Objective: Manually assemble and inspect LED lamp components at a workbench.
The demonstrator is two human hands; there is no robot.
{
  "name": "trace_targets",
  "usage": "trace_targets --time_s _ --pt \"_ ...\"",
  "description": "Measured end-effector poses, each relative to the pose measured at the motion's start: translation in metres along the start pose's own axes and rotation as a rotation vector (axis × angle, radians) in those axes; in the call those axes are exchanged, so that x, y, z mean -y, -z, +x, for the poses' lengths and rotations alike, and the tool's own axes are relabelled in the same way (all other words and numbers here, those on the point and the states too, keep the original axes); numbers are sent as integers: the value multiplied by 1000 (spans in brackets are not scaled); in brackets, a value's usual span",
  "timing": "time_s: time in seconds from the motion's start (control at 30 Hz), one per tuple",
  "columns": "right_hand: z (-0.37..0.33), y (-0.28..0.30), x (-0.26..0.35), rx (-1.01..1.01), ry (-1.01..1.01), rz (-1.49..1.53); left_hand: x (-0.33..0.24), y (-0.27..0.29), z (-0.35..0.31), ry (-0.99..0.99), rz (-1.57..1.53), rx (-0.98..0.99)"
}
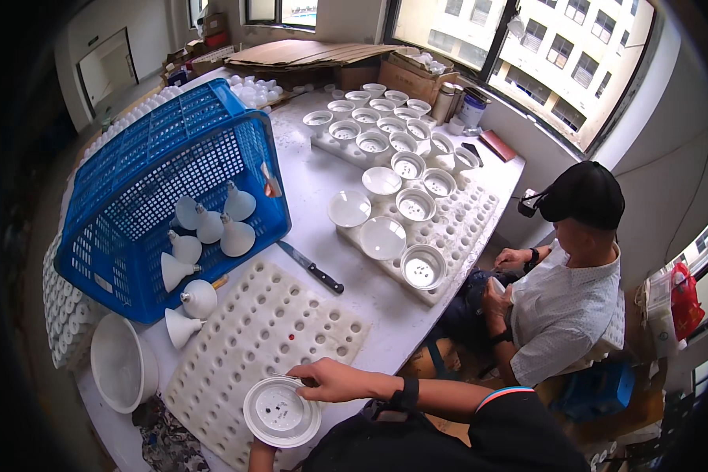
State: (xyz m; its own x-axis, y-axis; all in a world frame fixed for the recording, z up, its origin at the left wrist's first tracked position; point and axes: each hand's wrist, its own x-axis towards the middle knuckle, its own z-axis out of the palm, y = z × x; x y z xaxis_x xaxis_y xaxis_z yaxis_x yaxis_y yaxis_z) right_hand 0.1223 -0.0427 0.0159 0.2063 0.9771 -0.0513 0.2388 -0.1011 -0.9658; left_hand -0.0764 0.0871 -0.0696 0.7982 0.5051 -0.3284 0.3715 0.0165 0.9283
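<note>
A round white lamp housing (282,412) faces up near the table's front edge, with dark spots on its inner disc. My left hand (261,455) is under its near side and holds it from below; the fingers are hidden behind it. Over the housing's right rim is my right hand (334,380), its fingers curled and pinched together; what they hold, if anything, is too small to make out. Beneath lies a white foam tray (252,338) with rows of holes and a small red spot.
A tipped blue basket (157,291) holds several white bulb-shaped lamps (237,236). A knife (311,267) lies beside it. A white bowl (122,366) stands at left. Open lamp housings and domed lamps fill foam trays (468,212) at right. A co-worker (566,291) sits on the right.
</note>
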Motion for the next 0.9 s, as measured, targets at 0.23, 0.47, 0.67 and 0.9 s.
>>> trace_targets --time_s 0.23,0.47,0.67,0.9 --pt "-52 90 -35 -455 -121 151 -49 -66 49 107 95 43" --pt "-107 235 -66 -1324 -77 671 -63 -92 61 161 119 19" --pt "-103 351 -139 -1834 -80 519 -59 -102 86 121 295 42" --pt "-103 470 -204 -1899 -429 234 -54 -110 96 264 159 -43"
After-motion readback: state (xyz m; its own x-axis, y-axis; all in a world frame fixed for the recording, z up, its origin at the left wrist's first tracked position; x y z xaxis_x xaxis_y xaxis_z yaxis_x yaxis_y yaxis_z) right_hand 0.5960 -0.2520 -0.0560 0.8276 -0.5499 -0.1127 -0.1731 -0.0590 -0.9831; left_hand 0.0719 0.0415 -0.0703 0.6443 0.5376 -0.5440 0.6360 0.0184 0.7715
